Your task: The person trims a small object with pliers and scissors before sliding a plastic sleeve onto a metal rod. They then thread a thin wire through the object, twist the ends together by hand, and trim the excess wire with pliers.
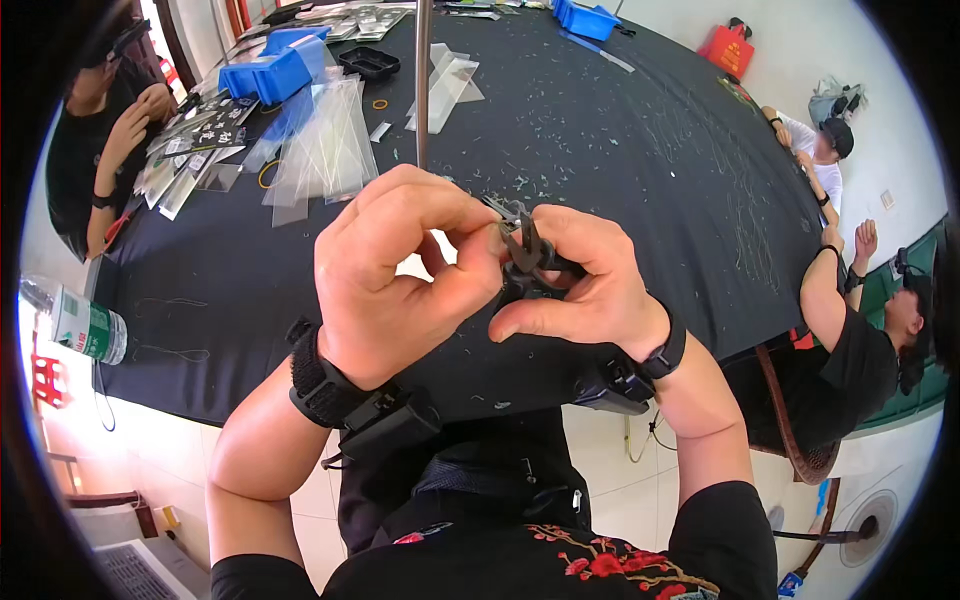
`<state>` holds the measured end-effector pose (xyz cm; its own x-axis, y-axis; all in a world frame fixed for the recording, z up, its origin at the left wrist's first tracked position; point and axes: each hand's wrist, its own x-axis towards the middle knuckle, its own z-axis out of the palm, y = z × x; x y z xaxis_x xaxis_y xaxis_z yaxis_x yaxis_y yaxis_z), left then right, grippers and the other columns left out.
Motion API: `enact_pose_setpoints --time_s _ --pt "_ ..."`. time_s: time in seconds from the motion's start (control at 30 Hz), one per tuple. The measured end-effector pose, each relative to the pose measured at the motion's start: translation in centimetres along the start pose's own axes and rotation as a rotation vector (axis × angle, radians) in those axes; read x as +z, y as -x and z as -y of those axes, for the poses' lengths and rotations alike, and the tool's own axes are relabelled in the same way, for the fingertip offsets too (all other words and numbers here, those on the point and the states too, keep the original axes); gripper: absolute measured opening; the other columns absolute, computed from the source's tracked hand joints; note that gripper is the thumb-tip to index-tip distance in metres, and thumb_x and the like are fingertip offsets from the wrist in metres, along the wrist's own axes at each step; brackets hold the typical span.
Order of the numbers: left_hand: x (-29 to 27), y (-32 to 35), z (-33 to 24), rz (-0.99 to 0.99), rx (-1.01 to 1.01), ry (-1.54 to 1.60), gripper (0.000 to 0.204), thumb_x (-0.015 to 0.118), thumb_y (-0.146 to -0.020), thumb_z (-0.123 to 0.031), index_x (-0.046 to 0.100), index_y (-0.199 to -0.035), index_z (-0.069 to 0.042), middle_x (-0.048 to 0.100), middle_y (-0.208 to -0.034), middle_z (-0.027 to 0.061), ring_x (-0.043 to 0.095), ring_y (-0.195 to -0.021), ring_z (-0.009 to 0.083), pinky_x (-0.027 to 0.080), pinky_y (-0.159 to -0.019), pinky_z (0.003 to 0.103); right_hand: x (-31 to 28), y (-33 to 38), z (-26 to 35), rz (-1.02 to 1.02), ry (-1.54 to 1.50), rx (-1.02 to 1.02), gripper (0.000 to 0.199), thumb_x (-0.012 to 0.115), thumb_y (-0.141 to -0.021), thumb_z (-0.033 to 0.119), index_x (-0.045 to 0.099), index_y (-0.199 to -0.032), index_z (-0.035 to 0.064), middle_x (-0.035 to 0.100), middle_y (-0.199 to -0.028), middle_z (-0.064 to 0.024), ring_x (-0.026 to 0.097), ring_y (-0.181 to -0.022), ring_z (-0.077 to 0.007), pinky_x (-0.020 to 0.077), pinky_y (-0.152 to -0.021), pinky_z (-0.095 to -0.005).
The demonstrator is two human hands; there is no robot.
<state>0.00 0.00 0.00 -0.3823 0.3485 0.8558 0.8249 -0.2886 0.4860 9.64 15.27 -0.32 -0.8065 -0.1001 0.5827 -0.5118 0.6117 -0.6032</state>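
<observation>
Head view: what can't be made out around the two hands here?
- Small black part: mostly covered by the left hand and right hand; its shape and kind are unclear.
- Contents of the blue tray: too small and distant.
- Items in the clear sleeves: blurred by glare.

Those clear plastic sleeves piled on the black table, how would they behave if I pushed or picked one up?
The clear plastic sleeves look thin and glossy, so they would probably slide over each other and fan out further when pushed. Lifted by one end, one would likely droop. Being so thin, they are probably very light and easily shifted.
</observation>
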Motion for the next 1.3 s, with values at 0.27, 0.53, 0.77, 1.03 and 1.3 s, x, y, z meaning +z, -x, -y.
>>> enact_pose_setpoints --time_s 0.27,0.53,0.77,1.03,1.3 --pt "-0.1 -0.2 0.1 -0.041 0.018 -0.007 0.019 0.065 -0.060 0.007 0.057 -0.072 -0.006 0.059 -0.069 0.0016 0.056 -0.057 0.0093 0.042 -0.042 0.019 0.0 -0.1 0.0 0.016 -0.021 0.010 0.038 0.080 -0.060 0.029 0.060 -0.081 0.0045 0.046 -0.062 -0.0014 0.042 -0.051 -0.0112 0.0328 -0.046 -0.0237" --pt "-0.1 -0.2 0.1 -0.021 0.032 -0.005 0.020 0.066 -0.061 0.007 0.058 -0.074 -0.007 0.059 -0.071 0.0015 0.056 -0.057 0.0096 0.042 -0.042 0.019 0.2 0.0 0.1 0.018 -0.029 0.045 0.028 0.075 -0.066 0.021 0.059 -0.082 0.0041 0.047 -0.062 -0.0027 0.045 -0.052 -0.0123 0.0333 -0.045 -0.0244" --pt "-0.2 -0.1 0.0 -0.009 0.049 0.005 0.019 0.065 -0.063 0.007 0.059 -0.075 -0.006 0.059 -0.072 0.0023 0.056 -0.059 0.0091 0.043 -0.044 0.019 0.2 0.5 0.3 0.058 -0.056 0.078 0.017 0.068 -0.068 0.014 0.059 -0.080 0.0055 0.047 -0.059 -0.0040 0.049 -0.052 -0.0166 0.0369 -0.045 -0.0280" --pt "-0.5 -0.2 0.7 -0.116 -0.102 0.151 0.013 0.061 -0.070 0.007 0.058 -0.078 -0.002 0.058 -0.076 0.0025 0.052 -0.062 0.0051 0.040 -0.046 0.016 0.9 0.0 1.2 0.107 0.021 -0.271 0.028 0.070 -0.072 0.026 0.061 -0.088 0.0052 0.047 -0.058 -0.0036 0.046 -0.048 -0.0183 0.0338 -0.043 -0.0279" --pt "-0.5 0.0 0.5 -0.068 -0.080 0.184 0.014 0.064 -0.069 0.007 0.057 -0.078 -0.001 0.059 -0.078 0.0051 0.052 -0.063 0.0061 0.040 -0.045 0.016 -0.2 -0.2 -0.3 -0.022 0.012 -0.203 0.041 0.074 -0.065 0.024 0.060 -0.096 0.0028 0.048 -0.063 -0.0040 0.047 -0.054 -0.0182 0.0361 -0.050 -0.0277"
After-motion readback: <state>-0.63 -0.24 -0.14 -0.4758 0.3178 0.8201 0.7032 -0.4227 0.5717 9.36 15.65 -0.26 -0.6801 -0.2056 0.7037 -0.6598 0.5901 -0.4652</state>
